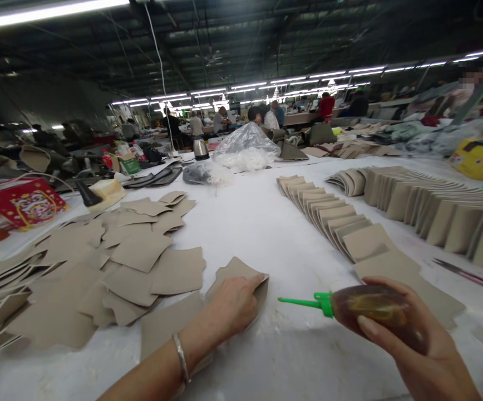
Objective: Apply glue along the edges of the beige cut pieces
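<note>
Squeeze bottle (377,305), dark amber and fitted with a green nozzle (325,303), is located above the near right part of the white worktop (241,217), tilted almost flat, nozzle pointing left. The nozzle tip stands apart from the panel (233,269) under the other hand.

Right hand (433,356): closed around the bottle body, thumb on the near side, fingers over the far side; hold appears secure. Left hand (233,301): palm down on the panel, fingers bent, index finger reaching to the panel's right corner. Whether the fingertips pinch the edge or merely press on it cannot be told.

Handling assessment, bottle: judged light to moderate in weight, soft-walled and likely to yield under pressure; the surface looks glossy and could be slippery. Recommended hold is round the wide body, with light pressure, clear of the thin nozzle, which looks the weakest part.

Handling assessment, panel: thin, taupe, judged light and flexible, with an edge that may curl. Best held flat from above or by a corner.

Surroundings: a loose pile of similar panels (141,250) lies to the left. To the right, a shorter overlapping row (329,217) ends near a flat panel (417,284), with a longer row (433,206) beyond. A slim pointed tool (467,273) lies near the longer row's close end.
</note>
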`<state>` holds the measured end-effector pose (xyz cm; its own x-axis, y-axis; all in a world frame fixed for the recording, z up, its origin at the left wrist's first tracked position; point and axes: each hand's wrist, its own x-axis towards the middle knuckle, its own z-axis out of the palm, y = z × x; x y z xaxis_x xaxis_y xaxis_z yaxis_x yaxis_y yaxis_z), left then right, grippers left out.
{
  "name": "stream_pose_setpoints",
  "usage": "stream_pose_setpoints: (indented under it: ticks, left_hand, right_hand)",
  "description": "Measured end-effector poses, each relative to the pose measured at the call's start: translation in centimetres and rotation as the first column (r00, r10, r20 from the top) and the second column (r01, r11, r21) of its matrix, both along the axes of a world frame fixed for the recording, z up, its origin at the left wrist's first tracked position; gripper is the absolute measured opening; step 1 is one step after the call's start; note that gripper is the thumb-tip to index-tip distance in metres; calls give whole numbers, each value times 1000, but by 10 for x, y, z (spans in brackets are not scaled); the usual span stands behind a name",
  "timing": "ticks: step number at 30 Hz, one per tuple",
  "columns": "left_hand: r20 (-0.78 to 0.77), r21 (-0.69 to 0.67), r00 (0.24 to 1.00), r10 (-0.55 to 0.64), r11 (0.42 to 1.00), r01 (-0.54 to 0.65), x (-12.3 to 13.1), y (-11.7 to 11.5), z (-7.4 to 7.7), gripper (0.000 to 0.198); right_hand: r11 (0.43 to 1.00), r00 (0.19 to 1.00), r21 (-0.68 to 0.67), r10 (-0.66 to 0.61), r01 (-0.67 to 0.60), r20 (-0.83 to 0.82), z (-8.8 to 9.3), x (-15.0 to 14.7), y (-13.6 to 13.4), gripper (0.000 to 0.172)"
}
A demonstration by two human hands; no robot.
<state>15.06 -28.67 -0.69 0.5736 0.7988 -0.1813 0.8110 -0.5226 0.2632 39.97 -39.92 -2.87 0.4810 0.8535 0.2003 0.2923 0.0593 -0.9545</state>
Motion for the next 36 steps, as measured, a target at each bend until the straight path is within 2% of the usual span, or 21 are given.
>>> stream_pose_setpoints:
  ticks: [2,5,9,12,18,22,28,36]
  left_hand:
    - [10,12,1000,-25,1000,25,-1,1,-3,58]
    - [23,17,999,-39,999,39,3,1,-6,56]
    - [56,-12,997,-48,999,49,7,2,-3,55]
    - [69,-28,996,-51,998,53,6,1,3,52]
    - [34,-50,999,-28,998,30,8,2,4,44]
    - [25,-60,999,-21,998,22,9,2,2,38]
    - [11,-51,1000,-2,999,2,10,0,3,30]
    - [-6,-17,1000,-19,1000,19,7,-3,-2,31]
  right_hand:
    - [1000,984,-26,13,-8,180,7,-7,2,61]
    - [999,938,-14,40,-38,343,14,-17,7,54]
    - [994,829,51,56,-102,557,13,-23,19,47]
    - [988,766,63,66,-138,640,11,-25,28,45]
    - [981,694,119,21,-152,720,12,-36,32,42]
    - [980,673,96,46,-172,738,12,-38,31,38]
    - [986,692,110,9,-128,722,9,-36,33,40]
    - [995,758,46,37,-88,651,6,-28,34,45]
